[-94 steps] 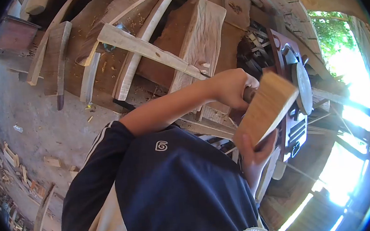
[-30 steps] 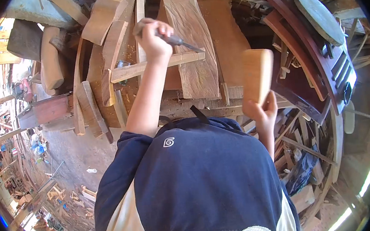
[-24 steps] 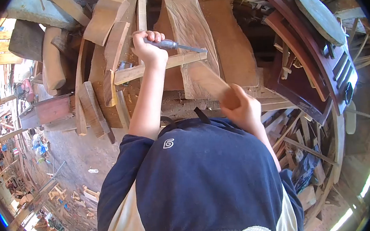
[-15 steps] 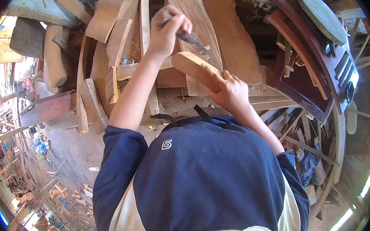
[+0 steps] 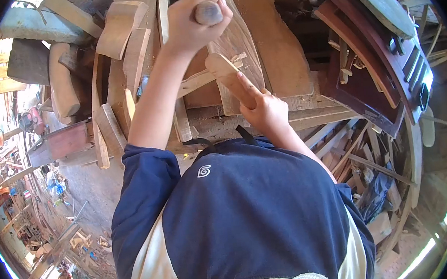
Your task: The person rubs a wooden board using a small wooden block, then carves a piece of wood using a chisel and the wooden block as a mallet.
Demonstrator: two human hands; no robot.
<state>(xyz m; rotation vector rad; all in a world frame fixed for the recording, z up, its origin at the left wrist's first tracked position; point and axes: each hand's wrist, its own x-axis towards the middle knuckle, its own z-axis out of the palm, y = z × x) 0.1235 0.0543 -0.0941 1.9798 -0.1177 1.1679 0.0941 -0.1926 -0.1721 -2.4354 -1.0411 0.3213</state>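
My left hand is raised over the bench with its fingers wrapped round the handle of a chisel; only the round handle end shows, and the blade is hidden. My right hand grips a wooden mallet, its index finger stretched along the wood. The mallet lies over the end of a narrow wooden strip. Small chips sit beside the mallet's tip, on a wide grained board.
Curved wooden pieces lie at the left of the bench. At the right are a dark red wooden frame and a round disc. Scrap wood fills the lower right. A plank stack edges the bench near my body.
My left hand has risen and tilted the chisel so its handle end faces me. My right hand has shifted slightly left with the mallet, which earlier swung in from the right. Chips now show by the mallet.
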